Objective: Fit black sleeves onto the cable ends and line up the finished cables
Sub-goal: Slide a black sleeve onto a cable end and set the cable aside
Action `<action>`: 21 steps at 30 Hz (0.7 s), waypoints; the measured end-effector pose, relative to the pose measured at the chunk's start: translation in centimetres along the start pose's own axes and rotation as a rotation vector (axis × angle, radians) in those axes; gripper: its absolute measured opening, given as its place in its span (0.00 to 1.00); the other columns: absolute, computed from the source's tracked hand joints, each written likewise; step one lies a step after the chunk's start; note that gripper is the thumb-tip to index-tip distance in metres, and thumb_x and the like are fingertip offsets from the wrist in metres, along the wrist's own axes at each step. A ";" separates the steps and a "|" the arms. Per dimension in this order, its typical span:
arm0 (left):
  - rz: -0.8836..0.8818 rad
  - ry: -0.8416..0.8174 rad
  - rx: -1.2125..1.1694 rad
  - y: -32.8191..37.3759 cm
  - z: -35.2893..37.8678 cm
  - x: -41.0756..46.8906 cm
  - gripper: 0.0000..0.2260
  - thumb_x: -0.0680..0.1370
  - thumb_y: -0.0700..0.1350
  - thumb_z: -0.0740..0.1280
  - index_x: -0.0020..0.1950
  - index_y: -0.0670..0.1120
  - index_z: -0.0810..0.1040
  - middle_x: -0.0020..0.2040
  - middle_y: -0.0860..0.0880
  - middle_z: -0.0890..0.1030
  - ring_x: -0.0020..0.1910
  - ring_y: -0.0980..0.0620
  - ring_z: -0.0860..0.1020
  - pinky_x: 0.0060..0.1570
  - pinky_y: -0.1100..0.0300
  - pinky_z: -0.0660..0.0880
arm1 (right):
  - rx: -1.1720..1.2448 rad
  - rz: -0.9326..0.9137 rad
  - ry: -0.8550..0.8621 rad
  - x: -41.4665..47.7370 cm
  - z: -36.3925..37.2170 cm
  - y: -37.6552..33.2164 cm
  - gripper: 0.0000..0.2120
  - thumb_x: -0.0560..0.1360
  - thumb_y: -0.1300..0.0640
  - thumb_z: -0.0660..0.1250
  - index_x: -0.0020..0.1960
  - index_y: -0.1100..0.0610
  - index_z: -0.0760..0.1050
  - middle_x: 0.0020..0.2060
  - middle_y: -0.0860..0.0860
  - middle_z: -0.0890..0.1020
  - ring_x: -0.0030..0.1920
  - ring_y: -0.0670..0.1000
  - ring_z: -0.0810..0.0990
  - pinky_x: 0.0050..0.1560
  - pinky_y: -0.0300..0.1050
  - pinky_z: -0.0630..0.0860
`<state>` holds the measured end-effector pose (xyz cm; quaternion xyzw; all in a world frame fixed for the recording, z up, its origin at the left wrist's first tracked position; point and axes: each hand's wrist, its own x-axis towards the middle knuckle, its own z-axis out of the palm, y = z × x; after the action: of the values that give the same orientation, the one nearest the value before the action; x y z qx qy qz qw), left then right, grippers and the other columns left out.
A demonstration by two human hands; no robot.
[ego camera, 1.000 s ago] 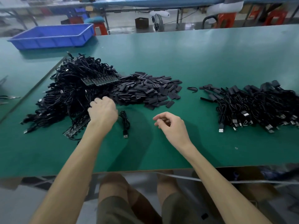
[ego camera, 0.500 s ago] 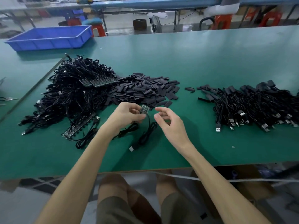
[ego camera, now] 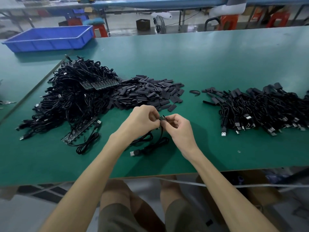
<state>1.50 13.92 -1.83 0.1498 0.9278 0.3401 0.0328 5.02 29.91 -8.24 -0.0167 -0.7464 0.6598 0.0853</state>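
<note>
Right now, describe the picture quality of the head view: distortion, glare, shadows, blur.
Head view: the wide-angle lens bows the edges of the green table. Head view: a pale sheen lies on its far right, with no harsh glare. Head view: soft arm shadows fall below the left hand and right hand. Head view: the cable end they pinch is small and slightly soft.

Even, fairly bright overhead light, pale sheen on the far part of the flat green table top (ego camera: 209, 52), soft arm shadows on its near part, wide-angle bowing of its edges, background beyond it slightly blurred
</note>
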 end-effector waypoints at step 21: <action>0.079 0.182 0.074 1.4 1.9 -1.8 0.05 0.75 0.41 0.70 0.42 0.47 0.76 0.41 0.54 0.78 0.42 0.51 0.78 0.43 0.46 0.78 | -0.117 0.006 0.091 0.1 0.1 0.2 0.05 0.78 0.56 0.72 0.44 0.54 0.80 0.37 0.47 0.84 0.35 0.40 0.79 0.38 0.36 0.74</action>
<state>3.85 15.57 -2.47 0.1558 0.9322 0.3191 -0.0704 4.90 29.83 -8.46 -0.0538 -0.7789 0.6140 0.1158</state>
